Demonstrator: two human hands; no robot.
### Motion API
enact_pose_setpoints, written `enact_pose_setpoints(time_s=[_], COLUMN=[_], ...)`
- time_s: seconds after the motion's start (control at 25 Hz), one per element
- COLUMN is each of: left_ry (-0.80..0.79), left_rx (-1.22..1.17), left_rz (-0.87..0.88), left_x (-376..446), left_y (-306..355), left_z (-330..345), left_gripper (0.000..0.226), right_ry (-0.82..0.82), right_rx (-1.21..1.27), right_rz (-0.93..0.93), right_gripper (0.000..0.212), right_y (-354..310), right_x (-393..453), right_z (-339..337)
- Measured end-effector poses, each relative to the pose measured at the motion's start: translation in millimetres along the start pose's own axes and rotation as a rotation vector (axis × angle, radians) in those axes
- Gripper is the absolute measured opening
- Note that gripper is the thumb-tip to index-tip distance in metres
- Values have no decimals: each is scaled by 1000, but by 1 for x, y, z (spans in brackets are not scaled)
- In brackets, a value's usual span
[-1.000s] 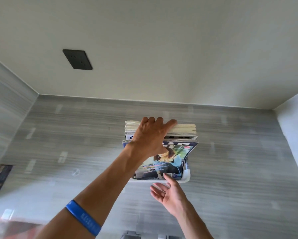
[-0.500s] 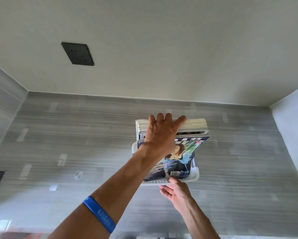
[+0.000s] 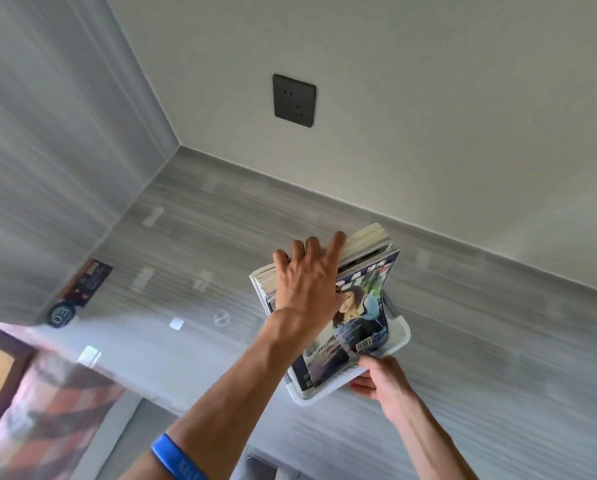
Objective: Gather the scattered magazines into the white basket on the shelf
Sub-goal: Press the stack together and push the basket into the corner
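A stack of magazines (image 3: 357, 317) stands upright in the white basket (image 3: 401, 336) on the grey wood-grain shelf (image 3: 221, 237). The front cover shows a person in blue. My left hand (image 3: 307, 282) lies over the stack, fingers hooked across the top edges of the pages. A blue wristband sits on that forearm. My right hand (image 3: 376, 375) grips the basket's near rim from below. The basket's left side is hidden behind my left arm.
A dark socket plate (image 3: 293, 100) is on the pale wall behind. On the shelf's far left lie a dark booklet (image 3: 87, 282) and a round dark disc (image 3: 61, 313). A small white square (image 3: 176, 323) lies mid-shelf. Checked cloth (image 3: 48, 410) blurs at the lower left.
My right hand has gone from open below the basket to gripping its rim. The view has swung and tilted, so the basket now sits to the right. My left hand stays on the magazines.
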State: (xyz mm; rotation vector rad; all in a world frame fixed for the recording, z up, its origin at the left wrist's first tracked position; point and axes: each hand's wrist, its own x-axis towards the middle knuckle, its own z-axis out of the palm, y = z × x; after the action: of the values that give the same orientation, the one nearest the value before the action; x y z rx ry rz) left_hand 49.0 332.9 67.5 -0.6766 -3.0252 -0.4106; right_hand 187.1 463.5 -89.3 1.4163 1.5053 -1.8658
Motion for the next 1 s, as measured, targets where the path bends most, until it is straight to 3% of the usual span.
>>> enact_pose_setpoints(time_s=[0.32, 1.0], left_ry=[81, 90], left_rx=[-18, 60], left_rz=[-165, -309], left_x=[1, 4], left_y=[-95, -345], left_z=[-23, -106], left_gripper=[86, 88], right_ry=[-227, -334], right_rx=[-16, -190], right_rz=[-109, -96], right_gripper=[43, 23], right_y=[-24, -58], right_x=[-7, -16], right_z=[80, 356])
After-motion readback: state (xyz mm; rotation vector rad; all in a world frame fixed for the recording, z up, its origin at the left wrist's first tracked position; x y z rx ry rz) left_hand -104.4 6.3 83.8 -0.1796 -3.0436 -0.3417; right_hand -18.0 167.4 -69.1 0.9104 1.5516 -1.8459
